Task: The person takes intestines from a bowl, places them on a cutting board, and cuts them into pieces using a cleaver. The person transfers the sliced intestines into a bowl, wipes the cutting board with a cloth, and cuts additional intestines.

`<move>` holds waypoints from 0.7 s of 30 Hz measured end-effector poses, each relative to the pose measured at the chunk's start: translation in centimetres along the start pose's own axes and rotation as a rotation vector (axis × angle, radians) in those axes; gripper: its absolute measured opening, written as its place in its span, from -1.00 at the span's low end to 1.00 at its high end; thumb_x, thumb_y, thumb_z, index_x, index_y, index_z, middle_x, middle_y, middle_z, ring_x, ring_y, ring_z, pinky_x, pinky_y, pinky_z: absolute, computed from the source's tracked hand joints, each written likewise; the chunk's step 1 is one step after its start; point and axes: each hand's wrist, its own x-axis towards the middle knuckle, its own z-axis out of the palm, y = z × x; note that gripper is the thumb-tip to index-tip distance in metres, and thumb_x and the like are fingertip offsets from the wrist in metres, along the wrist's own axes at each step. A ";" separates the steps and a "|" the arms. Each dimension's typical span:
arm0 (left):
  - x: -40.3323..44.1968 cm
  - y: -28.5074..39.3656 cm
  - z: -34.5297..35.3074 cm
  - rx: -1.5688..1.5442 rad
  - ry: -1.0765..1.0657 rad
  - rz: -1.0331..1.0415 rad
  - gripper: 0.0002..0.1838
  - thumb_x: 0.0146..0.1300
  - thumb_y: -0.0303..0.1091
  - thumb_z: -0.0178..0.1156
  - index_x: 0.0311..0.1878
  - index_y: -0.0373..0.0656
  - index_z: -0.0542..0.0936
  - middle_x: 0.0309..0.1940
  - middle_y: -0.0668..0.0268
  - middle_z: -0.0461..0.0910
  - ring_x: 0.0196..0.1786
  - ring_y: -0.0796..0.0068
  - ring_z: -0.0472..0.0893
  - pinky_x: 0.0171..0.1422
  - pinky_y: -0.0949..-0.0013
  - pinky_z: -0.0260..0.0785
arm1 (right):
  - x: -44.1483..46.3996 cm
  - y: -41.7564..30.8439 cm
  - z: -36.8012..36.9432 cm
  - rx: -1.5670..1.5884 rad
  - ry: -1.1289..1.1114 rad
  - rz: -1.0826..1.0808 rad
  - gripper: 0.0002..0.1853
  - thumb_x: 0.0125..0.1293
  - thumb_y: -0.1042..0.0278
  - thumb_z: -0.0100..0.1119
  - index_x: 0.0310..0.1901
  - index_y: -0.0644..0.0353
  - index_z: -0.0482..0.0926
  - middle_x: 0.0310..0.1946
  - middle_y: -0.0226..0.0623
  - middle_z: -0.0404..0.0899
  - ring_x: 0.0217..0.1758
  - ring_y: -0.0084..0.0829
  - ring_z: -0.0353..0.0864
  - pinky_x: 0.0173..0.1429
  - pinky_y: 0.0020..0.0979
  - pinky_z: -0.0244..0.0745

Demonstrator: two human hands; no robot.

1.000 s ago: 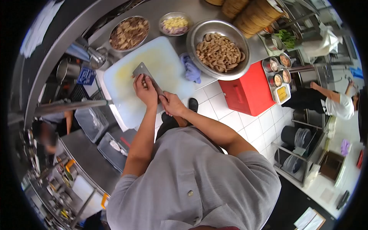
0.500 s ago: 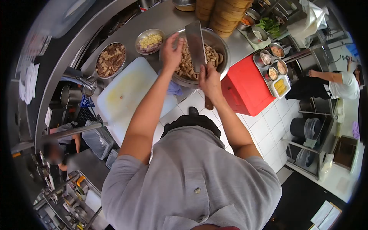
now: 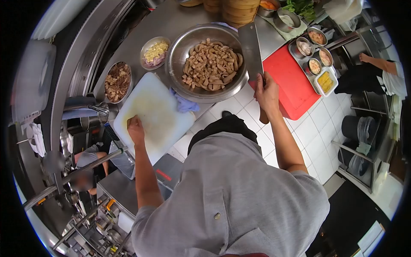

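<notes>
My right hand (image 3: 267,95) is wrapped round the handle of a broad cleaver (image 3: 251,52), its blade beside the right rim of a large metal bowl. That bowl (image 3: 174,64) holds brown chopped pieces. Over the left part of a white cutting board (image 3: 160,115), my left hand (image 3: 135,128) has its fingers pinched together; what they hold, if anything, is too small to tell. The board has a yellowish stain. A bluish cloth (image 3: 185,103) lies between board and bowl.
Behind the board stand a bowl of browned pieces (image 3: 117,81) and a bowl of yellow and purple bits (image 3: 156,52). Bamboo steamers (image 3: 240,12) are at the back. Right are a red box (image 3: 291,81) and small food containers (image 3: 325,81). Two other people are at the sides.
My left hand has gone from above the large bowl to the board and its fingers have closed. The cleaver has moved from over the bowl to its right side, still in my right hand.
</notes>
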 end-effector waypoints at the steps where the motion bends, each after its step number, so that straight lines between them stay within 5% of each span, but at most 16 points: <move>1: -0.2 0.1 0.1 0.008 0.005 -0.007 -0.74 0.38 -0.44 0.31 0.09 -0.21 0.73 -0.10 0.04 0.70 -0.06 0.01 0.71 0.03 0.09 0.60 | 0.5 -0.5 -0.1 0.005 -0.010 -0.004 -0.68 0.64 0.26 0.09 -0.28 0.30 0.48 -0.64 -0.24 0.54 -0.67 -0.41 0.60 -0.55 -0.30 0.47; 6: 1.8 6.3 0.4 -0.171 0.191 -0.105 -0.80 0.34 -0.52 0.33 0.01 -0.23 0.75 -0.20 0.18 0.68 -0.27 0.28 0.71 -0.14 0.28 0.61 | 2.0 -1.6 -0.5 0.061 -0.045 -0.020 -0.68 0.65 0.27 0.08 -0.27 0.32 0.48 -0.65 -0.28 0.53 -0.67 -0.47 0.58 -0.55 -0.34 0.44; 8: 4.7 12.5 -0.2 -0.332 0.224 0.020 -0.79 0.33 -0.52 0.35 0.01 -0.19 0.76 -0.20 0.22 0.68 -0.25 0.37 0.71 -0.13 0.35 0.60 | 1.7 -1.5 -0.8 0.075 -0.045 -0.042 -0.68 0.65 0.27 0.08 -0.27 0.32 0.48 -0.65 -0.29 0.53 -0.67 -0.48 0.58 -0.55 -0.34 0.44; 14: 11.6 28.1 3.4 -0.420 0.114 0.449 -0.77 0.33 -0.40 0.37 0.02 -0.16 0.77 0.03 0.20 0.73 0.00 0.11 0.72 0.16 0.18 0.56 | 0.1 -1.7 -2.7 0.107 0.005 -0.021 -0.67 0.65 0.26 0.08 -0.29 0.32 0.48 -0.64 -0.27 0.51 -0.67 -0.46 0.55 -0.54 -0.34 0.42; 16: 11.7 33.6 3.3 -0.525 -0.037 0.575 -0.78 0.36 -0.41 0.37 0.04 -0.15 0.76 0.03 0.20 0.73 0.10 0.17 0.71 0.08 0.29 0.60 | -0.8 -0.7 -3.6 0.094 0.039 -0.017 -0.66 0.65 0.24 0.09 -0.30 0.32 0.47 -0.63 -0.26 0.51 -0.67 -0.45 0.54 -0.54 -0.33 0.42; 18: 11.2 37.5 4.2 -0.553 -0.326 0.619 -0.79 0.38 -0.37 0.34 0.02 -0.16 0.76 0.00 0.13 0.72 0.13 0.10 0.69 0.19 0.17 0.56 | -2.1 0.4 -4.5 0.098 0.069 0.009 -0.65 0.65 0.24 0.10 -0.30 0.31 0.47 -0.63 -0.26 0.52 -0.67 -0.44 0.54 -0.54 -0.32 0.42; 21: 11.7 40.3 7.9 -0.337 -0.477 0.754 -0.77 0.37 -0.34 0.31 0.02 -0.19 0.73 0.01 0.10 0.71 0.12 -0.02 0.66 0.28 0.05 0.50 | -4.1 2.4 -5.4 0.101 0.128 0.058 -0.65 0.65 0.24 0.10 -0.30 0.31 0.46 -0.63 -0.24 0.53 -0.67 -0.44 0.54 -0.53 -0.30 0.42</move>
